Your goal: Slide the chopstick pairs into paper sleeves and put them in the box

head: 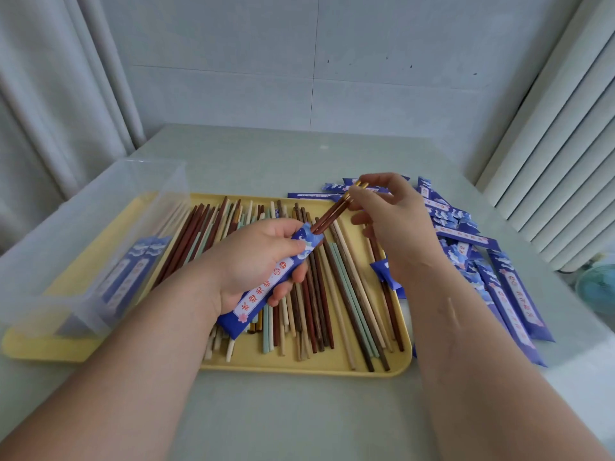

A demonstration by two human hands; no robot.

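**Chopstick pair (332,211) partway into paper sleeve (266,287)**

Pale green surface (299,420) fills the foreground, with both bare forearms reaching across it. Beyond them lies a yellow tray (299,369) spread with loose chopsticks (346,294) in brown, cream, mint and dark wood tones, most lying lengthwise away from the viewer.

Above the tray's middle, the left hand (263,257) grips the blue paper sleeve, fingers curled round it, its open mouth tilted up and to the right. The brown chopstick pair has its lower ends inside that mouth and its gold-capped tops sticking out. The right hand (389,221) pinches those tops between thumb and fingertips, the other fingers loosely bent.

To the left, a clear plastic box (83,227) stands over the tray's left end; two filled sleeves (133,271) show through its wall. To the right of the tray, a pile of sleeves (499,277) in the same blue print lies scattered on the surface.

Farthest back are a pale wall (316,61) and a white curtain (50,94) at the left.
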